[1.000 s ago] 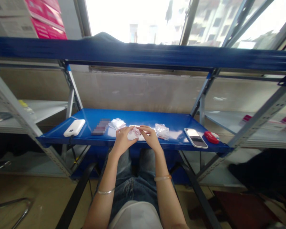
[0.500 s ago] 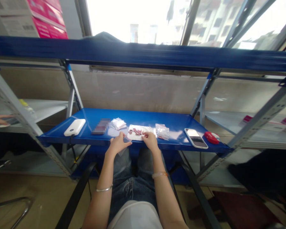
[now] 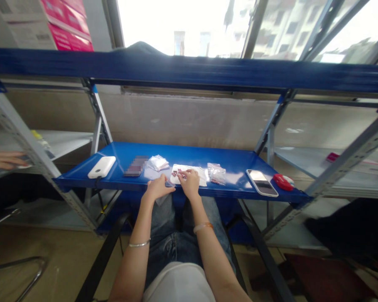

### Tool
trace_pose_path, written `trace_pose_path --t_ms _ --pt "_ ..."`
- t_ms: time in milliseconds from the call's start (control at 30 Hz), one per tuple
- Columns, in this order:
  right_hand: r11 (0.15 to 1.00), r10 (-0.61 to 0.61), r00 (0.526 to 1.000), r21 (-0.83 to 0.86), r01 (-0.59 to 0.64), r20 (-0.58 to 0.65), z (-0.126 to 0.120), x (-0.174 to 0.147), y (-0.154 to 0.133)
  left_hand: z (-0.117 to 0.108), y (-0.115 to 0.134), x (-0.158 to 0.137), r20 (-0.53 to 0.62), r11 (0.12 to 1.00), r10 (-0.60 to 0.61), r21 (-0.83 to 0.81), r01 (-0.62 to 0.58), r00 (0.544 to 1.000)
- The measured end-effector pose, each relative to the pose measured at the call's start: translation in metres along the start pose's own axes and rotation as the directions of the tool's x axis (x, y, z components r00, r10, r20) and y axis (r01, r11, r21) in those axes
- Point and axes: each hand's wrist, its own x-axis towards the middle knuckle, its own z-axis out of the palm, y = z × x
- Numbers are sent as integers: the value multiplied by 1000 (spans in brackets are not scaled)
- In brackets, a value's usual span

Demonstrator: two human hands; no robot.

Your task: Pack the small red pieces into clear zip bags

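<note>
My left hand [image 3: 158, 188] is closed on a small clear plastic bag [image 3: 169, 183] at the shelf's front edge; the bag hangs partly below the fingers. My right hand [image 3: 190, 183] reaches over a white sheet [image 3: 203, 178], its fingertips bent together among small dark-red pieces [image 3: 175, 172]. Whatever it pinches is too small to make out, and the hand covers part of the pile. Behind my left hand lies a stack of clear bags [image 3: 158, 162]. To the right of the sheet sits a filled clear bag [image 3: 216, 173] with reddish contents.
On the blue shelf [image 3: 233, 157] are a white power bank [image 3: 101, 167] with a cable, a blurred-out dark item [image 3: 136, 166], a phone [image 3: 262, 183] and a red-and-white object [image 3: 283, 182]. Metal posts flank it. Another person's hand [image 3: 8, 160] shows at far left.
My right hand has moved left over the pile of red pieces and now hides more of it. My left hand stays on the bag. The view has shifted slightly.
</note>
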Motion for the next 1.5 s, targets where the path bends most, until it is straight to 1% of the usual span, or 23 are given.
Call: trace_pose_path --t_ms 100,167,233,400,533,600,667,767,833,900,1067,1267,1367,1433,1500 --pt "998 -22 998 -62 26 54 9 2 -7 0 -3 0 2 998 -5 -58 5 1000" --pt "991 -55 993 -112 66 101 14 2 -9 0 -6 0 2 994 -9 -110 9 1000" --pt "987 -71 991 -136 87 117 17 1 -8 1 -8 -1 -3 985 -4 -172 4 1000" --pt "997 -29 999 -66 32 36 19 0 -4 6 -17 2 -42 937 29 -346 -41 999" --pt "1000 -25 1000 1 25 -9 18 -1 -1 15 -24 11 -111 838 52 -535 -104 993" --pt "999 -31 999 19 31 -16 18 -1 0 20 -26 16 -172 788 42 -599 -138 984" --pt "999 -43 999 20 43 -18 20 -1 1 23 -27 19 -197 731 34 -664 -159 980" --pt "999 -40 999 8 40 -25 22 -1 1 25 -25 19 -125 631 24 -768 -112 992" --pt "1000 -26 999 6 26 -36 24 -1 0 27 -24 19 -81 596 23 -799 -78 996" --pt "1000 -20 998 7 20 -51 24 -1 0 30 -23 19 -77 604 23 -793 -76 997" --pt "1000 -15 998 25 17 -67 23 -2 -1 41 -27 26 -125 681 -28 -729 -73 992" --pt "998 2 998 67 2 -67 21 -2 -1 43 -32 28 -129 676 -18 -732 -83 991" --pt "988 33 995 150 -19 -96 16 0 -3 42 -30 26 -140 678 -24 -730 -87 990" --pt "967 49 993 253 -21 -107 11 3 -4 41 -29 25 -165 679 -33 -728 -99 986" --pt "935 33 996 354 0 -88 7 7 -7 40 -27 24 -198 679 -41 -724 -119 979"
